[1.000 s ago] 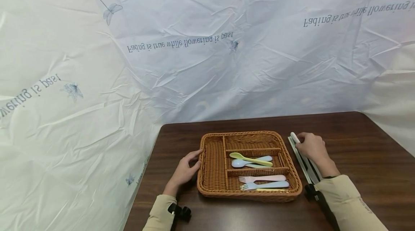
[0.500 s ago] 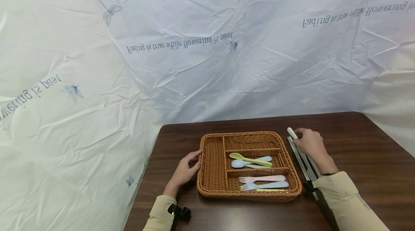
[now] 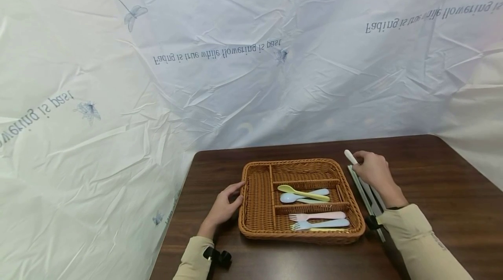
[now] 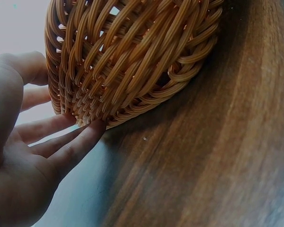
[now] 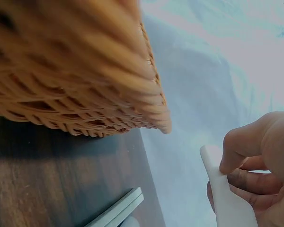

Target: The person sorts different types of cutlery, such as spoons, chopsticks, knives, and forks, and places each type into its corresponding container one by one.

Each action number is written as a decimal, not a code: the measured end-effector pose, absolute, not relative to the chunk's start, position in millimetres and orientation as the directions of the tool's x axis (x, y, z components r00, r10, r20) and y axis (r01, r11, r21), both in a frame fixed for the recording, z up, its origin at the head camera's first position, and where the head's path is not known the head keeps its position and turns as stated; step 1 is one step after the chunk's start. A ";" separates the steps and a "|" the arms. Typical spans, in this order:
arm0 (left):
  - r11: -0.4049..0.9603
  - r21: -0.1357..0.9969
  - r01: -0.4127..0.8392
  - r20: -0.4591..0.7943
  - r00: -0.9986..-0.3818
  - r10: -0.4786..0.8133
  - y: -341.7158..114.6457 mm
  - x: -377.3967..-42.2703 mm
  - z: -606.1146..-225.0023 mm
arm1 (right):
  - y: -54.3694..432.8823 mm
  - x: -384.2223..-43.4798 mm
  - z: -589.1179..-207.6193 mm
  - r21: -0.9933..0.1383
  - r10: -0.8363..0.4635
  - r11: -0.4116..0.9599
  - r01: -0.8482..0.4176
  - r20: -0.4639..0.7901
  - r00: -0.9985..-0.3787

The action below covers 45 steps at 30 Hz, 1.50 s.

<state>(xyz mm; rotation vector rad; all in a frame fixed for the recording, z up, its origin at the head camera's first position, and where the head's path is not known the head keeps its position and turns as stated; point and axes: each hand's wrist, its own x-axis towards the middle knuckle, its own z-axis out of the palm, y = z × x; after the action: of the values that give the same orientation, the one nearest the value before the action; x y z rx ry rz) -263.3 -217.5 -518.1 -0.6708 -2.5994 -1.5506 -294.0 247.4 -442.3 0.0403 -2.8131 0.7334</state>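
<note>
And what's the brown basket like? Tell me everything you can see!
The basket is brown, shallow and rectangular, with rounded corners and a braided rim. It looks like woven wicker. Dividers split its inside: spoons lie in one section, forks in the one nearest the person. It sits upright on the table, and the left hand touches its left end.

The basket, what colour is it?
The basket is golden brown. It shows best in the head view, where you can see its rim and its woven inside.
</note>
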 end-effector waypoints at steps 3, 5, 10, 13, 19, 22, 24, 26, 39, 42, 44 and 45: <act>0.417 0.821 0.390 0.255 -0.904 0.342 -218.2 -263.2 -517.9 | 245.4 -294.8 -439.0 -0.479 0.027 0.873 -0.093 0.239 -0.971; 0.413 0.819 0.400 0.265 -0.900 0.346 -218.4 -263.5 -517.9 | 243.7 -295.8 -437.1 -0.478 0.027 0.873 -0.097 0.246 -0.969; 0.397 0.814 0.425 0.290 -0.888 0.357 -218.9 -263.7 -518.4 | 237.8 -298.6 -431.0 -0.483 0.020 0.869 -0.110 0.255 -0.967; 0.396 0.812 0.428 0.290 -0.886 0.363 -218.6 -263.6 -518.5 | 233.4 -299.8 -426.2 -0.485 0.011 0.866 -0.120 0.258 -0.966; 0.403 0.816 0.414 0.276 -0.892 0.357 -218.0 -264.0 -518.5 | 224.9 -301.5 -418.7 -0.488 -0.016 0.860 -0.148 0.266 -0.964; 0.399 0.823 0.404 0.272 -0.897 0.349 -217.5 -264.1 -518.5 | 220.7 -301.9 -415.5 -0.498 -0.033 0.852 -0.160 0.254 -0.967; 0.398 0.825 0.402 0.271 -0.898 0.346 -216.7 -263.8 -518.0 | 217.2 -302.0 -413.1 -0.511 -0.040 0.844 -0.163 0.242 -0.969; 0.393 0.830 0.396 0.267 -0.900 0.343 -215.4 -262.6 -516.0 | 213.6 -302.9 -411.4 -0.521 -0.048 0.838 -0.164 0.229 -0.972; 0.395 0.835 0.382 0.221 -0.892 0.394 -211.3 -244.0 -479.4 | 191.4 -308.7 -407.6 -0.497 -0.120 0.835 -0.237 0.255 -0.959; 0.395 0.836 0.380 0.220 -0.893 0.394 -211.1 -244.4 -479.7 | 186.6 -309.0 -406.6 -0.498 -0.135 0.831 -0.248 0.252 -0.958; 0.392 0.838 0.380 0.221 -0.893 0.393 -211.2 -244.5 -479.9 | 183.3 -309.4 -406.1 -0.498 -0.143 0.828 -0.258 0.257 -0.956; 0.390 0.839 0.379 0.221 -0.893 0.393 -211.4 -244.5 -479.9 | 181.5 -309.7 -405.9 -0.497 -0.149 0.826 -0.265 0.262 -0.954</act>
<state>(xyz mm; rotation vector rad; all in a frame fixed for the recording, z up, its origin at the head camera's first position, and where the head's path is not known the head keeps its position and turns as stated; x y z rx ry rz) -244.5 -211.4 -479.9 -0.7305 -2.6304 -1.5812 -309.7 181.5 -405.9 0.3209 -2.7963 0.8064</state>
